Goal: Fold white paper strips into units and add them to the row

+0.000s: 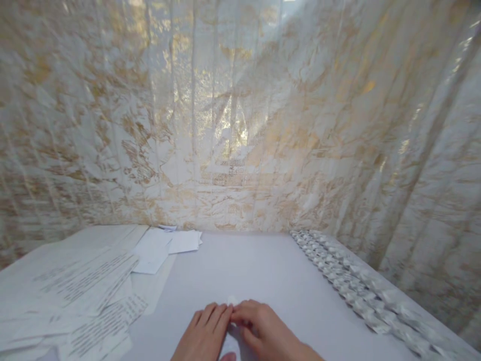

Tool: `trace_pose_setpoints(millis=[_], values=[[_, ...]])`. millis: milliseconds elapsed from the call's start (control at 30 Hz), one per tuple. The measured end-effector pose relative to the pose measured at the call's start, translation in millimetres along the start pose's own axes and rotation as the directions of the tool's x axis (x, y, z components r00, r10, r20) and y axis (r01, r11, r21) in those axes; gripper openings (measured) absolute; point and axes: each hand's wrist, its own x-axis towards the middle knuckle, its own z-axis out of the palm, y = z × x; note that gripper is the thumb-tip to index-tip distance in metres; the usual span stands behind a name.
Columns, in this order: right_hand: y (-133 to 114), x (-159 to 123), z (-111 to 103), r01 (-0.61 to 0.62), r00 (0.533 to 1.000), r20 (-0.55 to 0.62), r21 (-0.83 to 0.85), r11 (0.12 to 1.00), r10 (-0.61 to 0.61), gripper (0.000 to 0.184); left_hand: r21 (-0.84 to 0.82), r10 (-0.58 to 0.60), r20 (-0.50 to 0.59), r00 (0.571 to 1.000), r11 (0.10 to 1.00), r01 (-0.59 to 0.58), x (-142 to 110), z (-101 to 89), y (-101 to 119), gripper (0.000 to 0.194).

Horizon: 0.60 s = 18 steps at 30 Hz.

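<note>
My left hand (206, 332) and my right hand (263, 328) lie side by side at the near edge of a white table (259, 271), their fingertips meeting. Between and under them is a small white piece of folded paper (232, 300), partly hidden. The left hand's fingers are together and pressed flat on it. My right hand's fingers are curled and pinch the paper's edge.
Printed paper sheets (80, 286) lie spread over the left of the table, with smaller white slips (165, 245) behind them. A long row of silvery blister strips (349, 283) runs along the right edge. A white and gold curtain (240, 115) hangs behind.
</note>
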Motion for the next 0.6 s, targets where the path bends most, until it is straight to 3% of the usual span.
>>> trace_pose_setpoints(millis=[100,200,267,333,500,600], values=[[5,0,-11,-0.081,0.988,-0.128,0.048,0.996,0.087,0.044,-0.017,0.077,-0.036,0.996,0.997,-0.078,4,-4.8,-1,0.06],[25,2,-15,0.026,0.98,-0.197,0.067,0.997,-0.012,0.048,0.001,0.143,-0.081,0.986,0.99,-0.143,13,4.1,-8,0.045],[36,4,-15,0.145,0.976,-0.166,0.036,0.989,-0.138,0.052,0.012,0.168,-0.104,0.98,0.986,-0.167,17,7.2,-12,0.04],[42,5,-14,0.186,0.975,-0.127,0.015,0.983,-0.182,0.052,0.023,0.188,-0.112,0.976,0.982,-0.186,17,6.2,-14,0.046],[29,4,-12,0.077,0.996,-0.038,-0.076,0.994,-0.08,0.041,0.049,0.163,-0.122,0.979,0.986,-0.158,8,7.2,-9,0.055],[16,-1,-13,0.029,0.999,-0.027,-0.181,0.983,-0.034,0.035,0.027,0.131,-0.197,0.972,0.991,-0.128,3,17.8,-4,0.054]])
